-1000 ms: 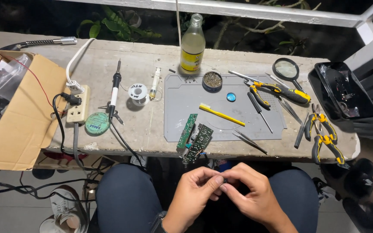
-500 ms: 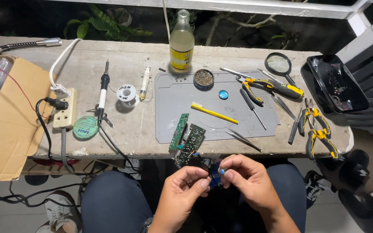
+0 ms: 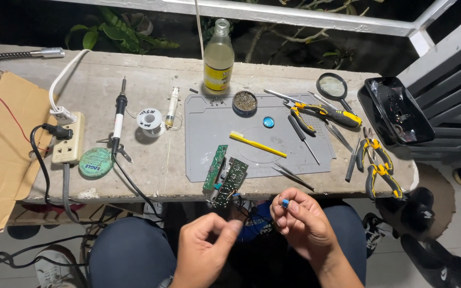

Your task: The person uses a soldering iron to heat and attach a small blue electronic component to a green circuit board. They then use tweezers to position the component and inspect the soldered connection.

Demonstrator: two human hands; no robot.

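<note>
My right hand (image 3: 304, 224) pinches a small blue component (image 3: 284, 203) between thumb and fingertips, above my lap and just below the table's front edge. My left hand (image 3: 206, 250) hovers beside it, lower and to the left, fingers loosely curled and holding nothing that I can see. Two green circuit boards (image 3: 226, 176) hang over the front edge of the grey work mat (image 3: 209, 128), just above both hands.
On the concrete table (image 3: 150, 80): soldering iron (image 3: 118, 117), solder spool (image 3: 149, 118), power strip (image 3: 69, 140), glass bottle (image 3: 219, 58), yellow brush (image 3: 257, 144), tweezers (image 3: 292, 176), pliers (image 3: 324, 112), cutters (image 3: 378, 168), magnifier (image 3: 332, 85), black tray (image 3: 396, 110). Cardboard box (image 3: 1, 154) at left.
My hands have drawn apart: the left dropped down and left, letting go, while the right keeps the blue component and lifts slightly. The camera view shifted a little.
</note>
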